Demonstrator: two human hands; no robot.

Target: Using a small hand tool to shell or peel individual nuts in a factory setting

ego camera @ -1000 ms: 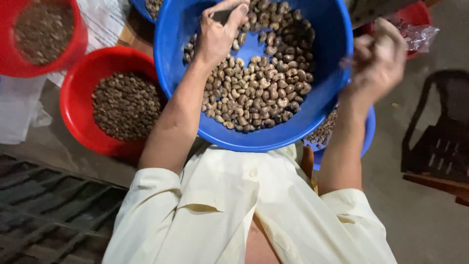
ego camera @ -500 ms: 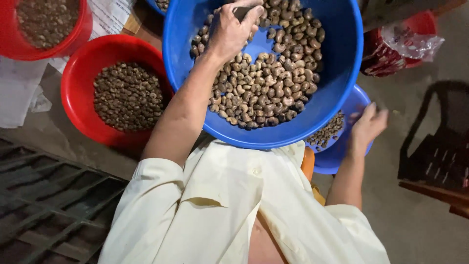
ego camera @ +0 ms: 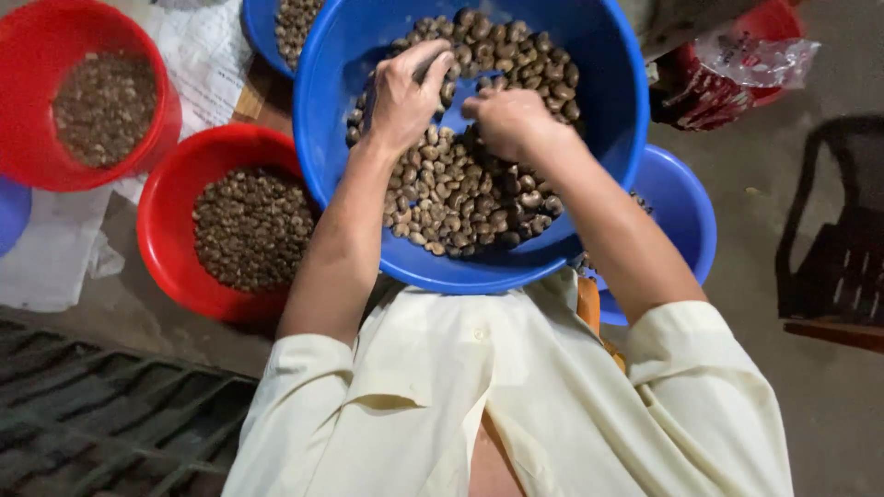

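Centre frame, the big round blue plastic basin (ego camera: 368, 184) sits at your lap, heaped with brown nuts (ego camera: 470, 198). Your left hand (ego camera: 405, 92) curls loosely over a dark tool; your right hand (ego camera: 506, 120) is closed, pinching among the nuts. Left, 2 red bowls (ego camera: 166, 239).

Nut-sorting workplace: concrete floor (ego camera: 810, 405), basins of nuts (ego camera: 253, 228).

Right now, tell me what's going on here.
A person in a cream shirt has both hands in a big blue basin of brown nuts. The left hand and the right hand rest on the nuts, fingers curled. Two red bowls of darker nuts sit to the left, and a smaller blue bowl sits underneath.
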